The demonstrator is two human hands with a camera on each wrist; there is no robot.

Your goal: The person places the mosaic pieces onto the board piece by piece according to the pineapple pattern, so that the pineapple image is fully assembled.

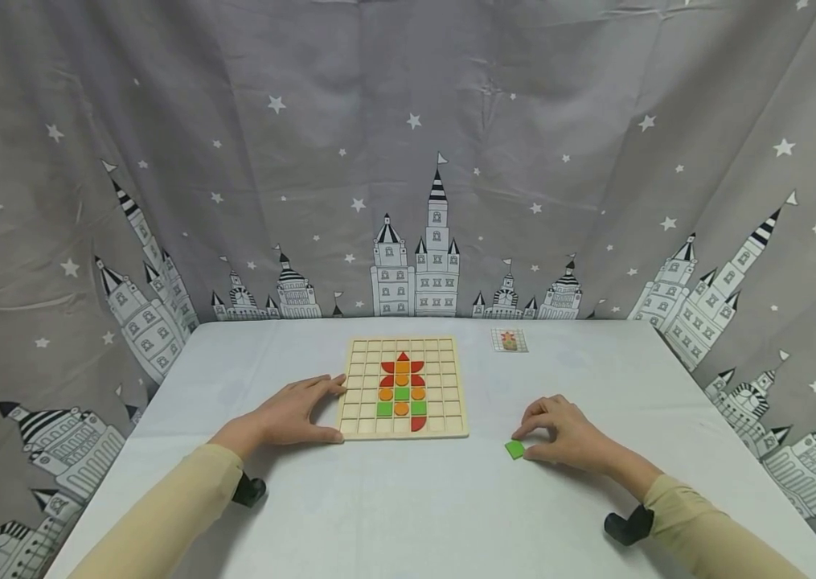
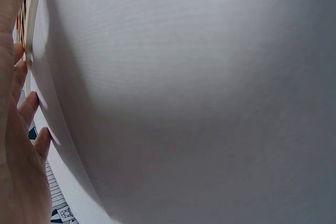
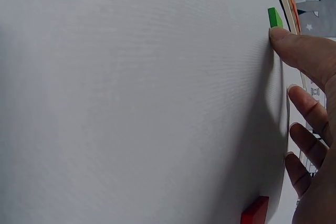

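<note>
A pale wooden grid board (image 1: pixel 444 402) lies on the white table, with red, orange and green flat tiles in its middle columns. My left hand (image 1: pixel 295 410) rests at the board's left side, thumb at the near corner and fingertips along the edge. To the right of the board, my right hand (image 1: pixel 568 434) pinches a green square tile (image 1: pixel 514 449) between thumb and finger, at or just above the cloth. The thumb and this tile also show in the right wrist view, where a red piece (image 3: pixel 255 211) lies near the bottom edge.
A small picture card (image 1: pixel 509 340) with a coloured pattern on a grid lies beyond the board, to its right. Behind the table hangs a grey curtain (image 1: pixel 408 72) printed with castles and stars. A black wrist mount (image 1: pixel 628 525) sits under the right sleeve.
</note>
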